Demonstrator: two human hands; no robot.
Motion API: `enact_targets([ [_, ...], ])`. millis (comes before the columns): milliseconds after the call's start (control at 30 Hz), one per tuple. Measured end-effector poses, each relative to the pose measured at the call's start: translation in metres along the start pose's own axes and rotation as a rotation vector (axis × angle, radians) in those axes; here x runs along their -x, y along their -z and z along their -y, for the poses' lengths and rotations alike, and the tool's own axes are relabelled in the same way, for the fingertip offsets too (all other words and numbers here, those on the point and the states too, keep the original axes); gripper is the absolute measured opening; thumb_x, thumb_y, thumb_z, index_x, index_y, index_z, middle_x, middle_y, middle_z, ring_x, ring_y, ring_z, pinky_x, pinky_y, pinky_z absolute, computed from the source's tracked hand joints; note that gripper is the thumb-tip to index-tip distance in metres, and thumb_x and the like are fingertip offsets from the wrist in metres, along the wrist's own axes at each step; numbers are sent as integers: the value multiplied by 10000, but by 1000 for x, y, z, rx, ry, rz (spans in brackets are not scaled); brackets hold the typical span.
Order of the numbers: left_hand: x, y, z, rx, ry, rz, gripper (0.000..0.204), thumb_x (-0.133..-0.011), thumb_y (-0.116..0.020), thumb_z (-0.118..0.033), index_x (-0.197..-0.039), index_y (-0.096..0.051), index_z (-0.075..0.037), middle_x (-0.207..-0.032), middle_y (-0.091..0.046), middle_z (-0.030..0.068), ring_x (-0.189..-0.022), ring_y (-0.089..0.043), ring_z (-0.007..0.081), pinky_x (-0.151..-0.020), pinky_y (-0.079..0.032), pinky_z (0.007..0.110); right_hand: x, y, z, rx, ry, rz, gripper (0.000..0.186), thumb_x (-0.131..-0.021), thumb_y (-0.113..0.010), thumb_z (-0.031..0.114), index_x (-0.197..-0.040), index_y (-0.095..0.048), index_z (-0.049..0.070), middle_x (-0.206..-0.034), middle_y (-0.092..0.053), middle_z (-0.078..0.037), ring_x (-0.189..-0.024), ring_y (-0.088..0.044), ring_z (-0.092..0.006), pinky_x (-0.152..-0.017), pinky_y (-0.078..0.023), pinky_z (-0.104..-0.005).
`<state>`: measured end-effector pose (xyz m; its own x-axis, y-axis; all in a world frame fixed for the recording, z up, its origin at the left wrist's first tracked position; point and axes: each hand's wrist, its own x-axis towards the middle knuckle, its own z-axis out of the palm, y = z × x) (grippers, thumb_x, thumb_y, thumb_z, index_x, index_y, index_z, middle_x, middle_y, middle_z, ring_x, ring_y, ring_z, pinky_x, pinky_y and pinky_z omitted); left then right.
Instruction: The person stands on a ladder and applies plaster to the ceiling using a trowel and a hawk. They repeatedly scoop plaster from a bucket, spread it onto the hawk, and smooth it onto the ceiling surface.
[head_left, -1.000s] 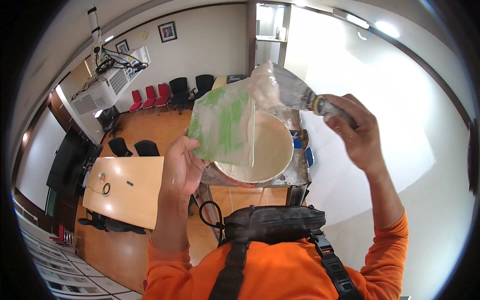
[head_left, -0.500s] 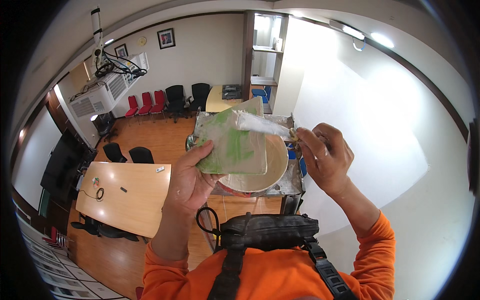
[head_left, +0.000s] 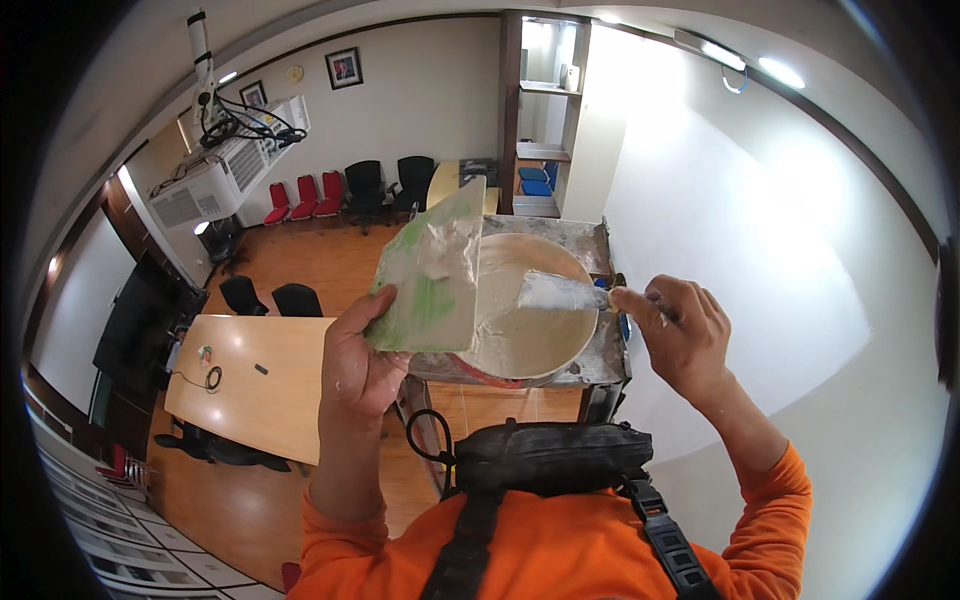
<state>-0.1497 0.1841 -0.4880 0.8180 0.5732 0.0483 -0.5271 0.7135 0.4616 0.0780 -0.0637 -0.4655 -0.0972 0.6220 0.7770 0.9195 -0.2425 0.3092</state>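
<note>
My left hand grips a flat, translucent green board by its lower left edge, thumb on the face. Beige paste smears the board, with a lump near its upper middle. Pinched by its handle in my right hand is a putty knife, its wide blade coated white and pointing left. The blade is over a round bucket containing beige paste; whether it touches the paste I cannot tell. The board hides the bucket's left side.
Beneath the bucket is a paste-spattered platform, raised above the wooden floor. A white wall rises on the right. To the left are a conference table, chairs and a hanging projector. A black pouch sits across my chest.
The putty knife has left the board's face and moved right and down over the bucket. My left hand has shifted the board left and turned it more edge-on, uncovering more of the bucket.
</note>
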Motion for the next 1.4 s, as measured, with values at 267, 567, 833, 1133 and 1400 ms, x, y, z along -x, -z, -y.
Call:
enact_targets([
  [267, -10, 6, -6, 37, 51, 67, 264, -958, -482, -115, -1130, -546, 74, -1056, -652, 201, -897, -676, 263, -708, -603, 357, -32, 16, -4, -935, -752, 487, 362, -812, -658, 44, -1174, -633, 44, -977, -645, -150, -837, -644, -261, -741, -519, -357],
  [567, -54, 14, 9, -51, -305, 1, 303, -953, -493, -169, -1187, -527, 22, -1207, -600, 145, -1092, -592, 257, -944, -463, 420, -95, 32, -7, -308, -92, 498, 205, -783, -680, 56, -983, -637, 51, -941, -647, -84, -790, -665, -182, -734, -551, -318],
  [833, -67, -1, 21, -125, -402, -91, 332, -952, -496, -190, -1218, -501, 8, -1249, -573, 125, -1141, -549, 248, -971, -410, 402, -169, 34, 14, -235, -144, 631, 251, -708, -702, 88, -907, -563, 22, -760, -624, -117, -642, -610, -223, -623, -501, -364],
  [1133, -66, -14, 23, -104, -330, -242, 402, -979, -410, -221, -1284, -452, 38, -1287, -541, 183, -1221, -518, 285, -945, -421, 408, -223, 11, -1, -512, -430, 1041, 686, -834, -642, 270, -1392, -330, 22, -1338, -358, -266, -1204, -413, -409, -935, -452, -408],
  [1400, -68, -10, 24, -8, -336, -180, 410, -987, -379, -198, -1307, -411, 57, -1320, -508, 201, -1253, -494, 288, -970, -429, 410, -157, -46, 37, -480, -223, 271, 383, -886, -622, 193, -1219, -475, 74, -705, -622, -194, -670, -659, -323, -637, -482, -417],
])
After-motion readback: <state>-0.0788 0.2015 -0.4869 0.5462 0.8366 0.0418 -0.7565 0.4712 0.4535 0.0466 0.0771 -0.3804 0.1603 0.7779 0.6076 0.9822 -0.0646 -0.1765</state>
